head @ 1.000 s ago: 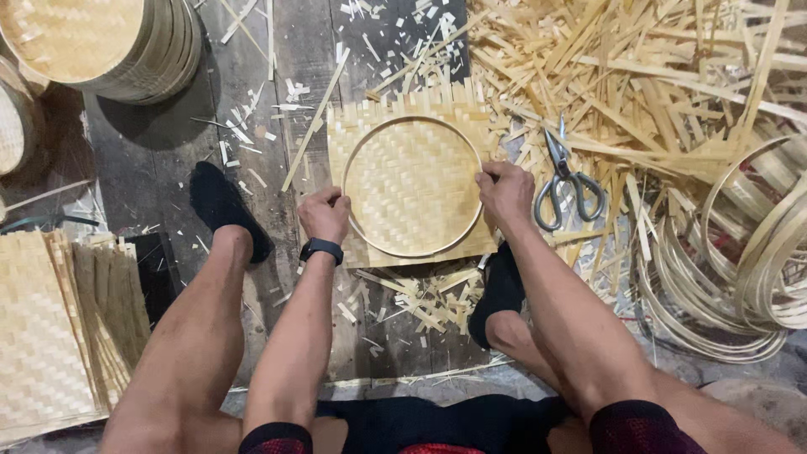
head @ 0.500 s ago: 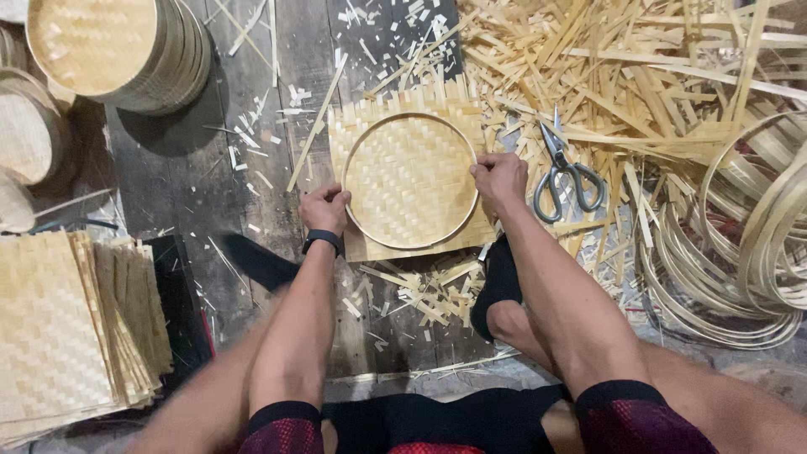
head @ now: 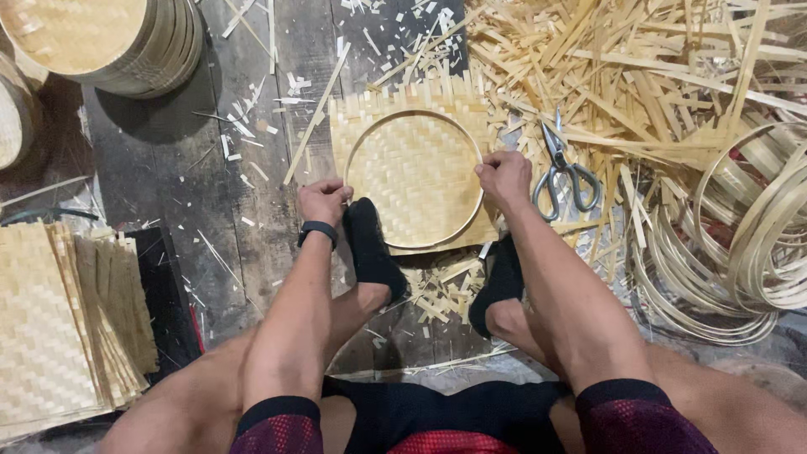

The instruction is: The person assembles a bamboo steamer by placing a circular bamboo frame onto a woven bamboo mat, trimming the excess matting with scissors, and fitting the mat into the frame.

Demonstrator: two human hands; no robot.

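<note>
A square woven bamboo mat (head: 370,126) lies on the dark plank floor with a thin round bamboo hoop (head: 414,113) pressed onto it. My left hand (head: 324,200), with a black wristband, grips the hoop's left edge. My right hand (head: 504,175) grips the hoop's right edge. A foot in a black sock (head: 370,248) rests on the mat's near left edge; the other black-socked foot (head: 498,282) sits just below the mat's right corner.
Grey-handled scissors (head: 561,172) lie right of the mat. Loose bamboo strips (head: 639,76) pile at the upper right, coiled bamboo hoops (head: 740,244) at the right. Stacked round trays (head: 101,38) stand upper left; a stack of woven mats (head: 59,328) lies lower left. Offcuts (head: 441,290) litter the floor.
My left leg has swung in, and its socked foot now rests on the mat's near left edge. Both hands keep their grip on the hoop.
</note>
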